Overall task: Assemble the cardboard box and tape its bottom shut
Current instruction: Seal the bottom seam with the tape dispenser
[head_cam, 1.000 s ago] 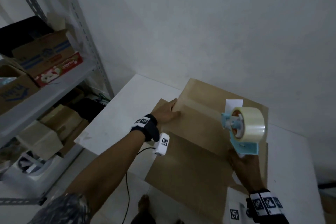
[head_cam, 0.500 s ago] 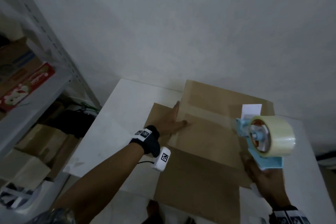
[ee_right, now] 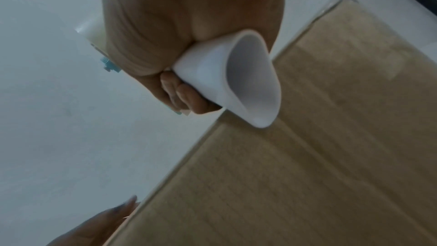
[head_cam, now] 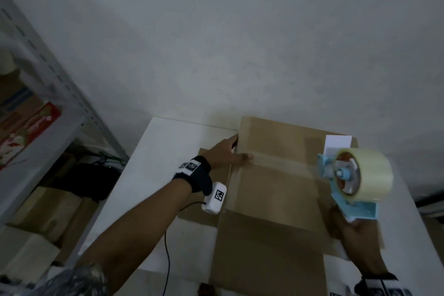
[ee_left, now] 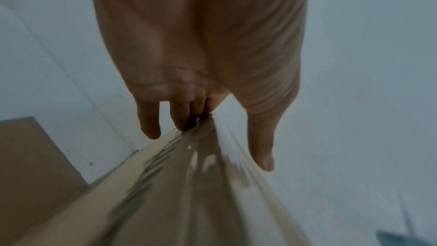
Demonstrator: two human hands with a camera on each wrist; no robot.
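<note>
Meanwhile, the cardboard box (head_cam: 276, 190) on the bench (head_cam: 168, 151) is pressed by the left hand (head_cam: 224, 154), fingers straight; the tape dispenser (head_cam: 355, 180) is gripped by the right hand (head_cam: 350, 235).

head cam: looks down from above my arms at the cardboard box (head_cam: 271, 190) on the white table (head_cam: 168, 146) | left wrist cam: close along my left hand (ee_left: 201, 48) at the box edge | right wrist cam: close under my right hand (ee_right: 189, 25), box beyond | all share the box
</note>
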